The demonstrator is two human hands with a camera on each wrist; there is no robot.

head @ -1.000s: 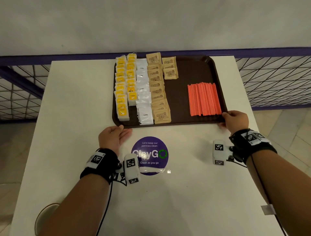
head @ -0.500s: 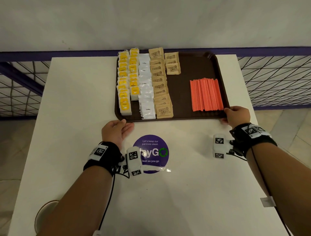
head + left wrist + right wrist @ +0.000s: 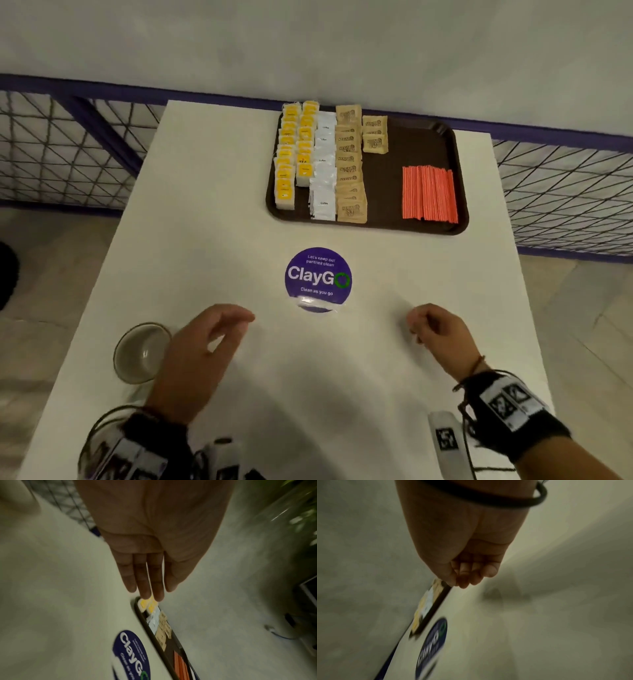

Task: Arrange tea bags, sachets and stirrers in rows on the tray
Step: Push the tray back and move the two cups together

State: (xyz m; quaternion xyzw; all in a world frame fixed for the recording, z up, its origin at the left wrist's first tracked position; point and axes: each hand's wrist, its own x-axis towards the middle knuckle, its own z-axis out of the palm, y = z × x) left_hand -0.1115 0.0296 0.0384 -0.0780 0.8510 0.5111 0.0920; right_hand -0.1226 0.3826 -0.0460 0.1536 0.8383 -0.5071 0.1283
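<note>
Filling most of the head view, a white surface [image 3: 308, 359] runs away toward a pale wall [image 3: 308, 44]. A purple rail with dark wire mesh panels [image 3: 61, 150] stands behind and to both sides of it, and tiled floor [image 3: 589, 318] shows at the right.

At the far end of the surface, close to the wall, lies a dark brown tray [image 3: 411, 147]. On its left part the goods lie in rows running front to back: two rows of yellow tea bags [image 3: 289, 161], then a row of white sachets [image 3: 323, 178], then a row of brown sachets [image 3: 349, 168], with a short extra row of brown ones just beside it at the far end. On the right part of the tray, well apart from the sachets, lies a flat bundle of orange stirrers [image 3: 429, 192].

Nearer the person, between the tray and the hands, a round purple sticker [image 3: 318, 279] reading "ClayGo" is stuck to the surface. At the near left edge stands a clear glass [image 3: 140, 353], just beside the left wrist.

Both hands hover over the near part of the surface, well apart from the tray. The left hand [image 3: 202, 359] has its fingers straight and relaxed, holding nothing. The right hand [image 3: 442, 335] has its fingers loosely curled, also holding nothing. Each wrist wears a black band with printed markers.
</note>
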